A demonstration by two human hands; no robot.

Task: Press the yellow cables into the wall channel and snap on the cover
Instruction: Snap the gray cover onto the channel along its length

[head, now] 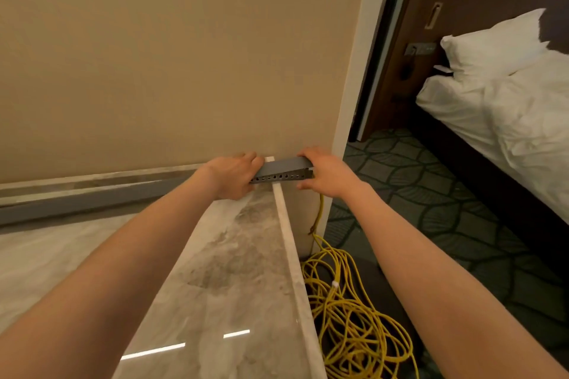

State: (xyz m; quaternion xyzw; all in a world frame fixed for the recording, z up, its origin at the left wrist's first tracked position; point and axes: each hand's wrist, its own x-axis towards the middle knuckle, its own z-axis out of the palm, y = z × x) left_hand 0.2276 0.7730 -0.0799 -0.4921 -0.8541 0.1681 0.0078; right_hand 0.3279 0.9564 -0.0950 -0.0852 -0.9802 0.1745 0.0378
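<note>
A short grey slotted channel piece [281, 172] lies at the base of the beige wall, at the far right corner of the marble counter [234, 255]. My left hand [232, 174] grips its left end and my right hand [326, 174] grips its right end. A longer grey channel run [92, 198] with its cover on follows the wall to the left. Yellow cables [320, 209] drop from under my right hand down the wall's corner to a loose tangled pile [354, 311] on the floor.
The counter ends at a raised marble edge [288, 240] on the right. Beyond the wall's corner lie patterned dark carpet [446, 209] and a bed with white sheets [508, 108], a pillow and a dark headboard [415, 40].
</note>
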